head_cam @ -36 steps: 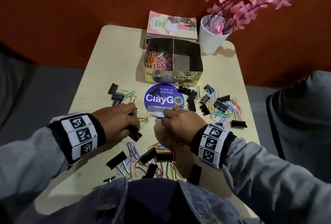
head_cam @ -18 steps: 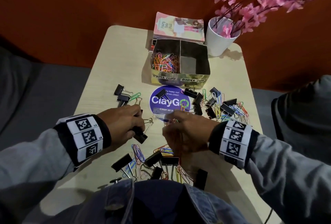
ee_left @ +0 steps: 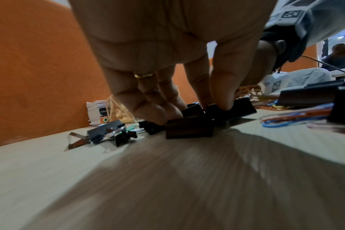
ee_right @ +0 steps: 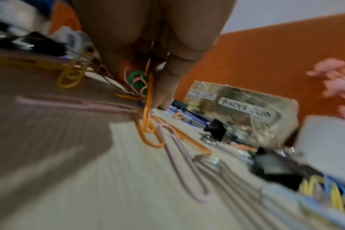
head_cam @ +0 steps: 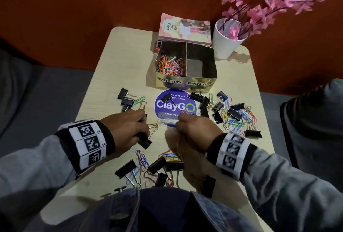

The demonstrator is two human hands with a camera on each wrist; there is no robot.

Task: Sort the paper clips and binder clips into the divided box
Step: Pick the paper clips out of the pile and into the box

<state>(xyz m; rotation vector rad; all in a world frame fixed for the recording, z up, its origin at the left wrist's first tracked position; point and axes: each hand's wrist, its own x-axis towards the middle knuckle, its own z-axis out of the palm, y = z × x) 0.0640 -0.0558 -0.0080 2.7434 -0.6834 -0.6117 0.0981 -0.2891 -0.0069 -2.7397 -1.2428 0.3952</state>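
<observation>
The divided box (head_cam: pixel 185 83) stands mid-table, with coloured paper clips (head_cam: pixel 170 64) in its left "PAPER CLIPS" cell; the right "BINDER CLIPS" cell (head_cam: pixel 200 66) looks bare. My left hand (head_cam: pixel 128 129) grips black binder clips (ee_left: pixel 189 127) low on the table, thumb on one clip (ee_left: pixel 228 107). My right hand (head_cam: pixel 194 129) pinches a bunch of coloured paper clips (ee_right: pixel 146 87) just over the table, orange ones hanging down. Loose binder and paper clips lie to the right (head_cam: pixel 233 115), to the left (head_cam: pixel 128 102) and near me (head_cam: pixel 157 166).
A round purple ClayGo sticker (head_cam: pixel 174 107) lies before the box. Books (head_cam: pixel 183 29) sit behind the box and a white pot (head_cam: pixel 226 42) of pink flowers at the back right. Grey seats flank the small table (head_cam: pixel 115 64).
Both hands stay near the sticker with their clips. The right hand has edged slightly right and forward. The left hand has hardly moved.
</observation>
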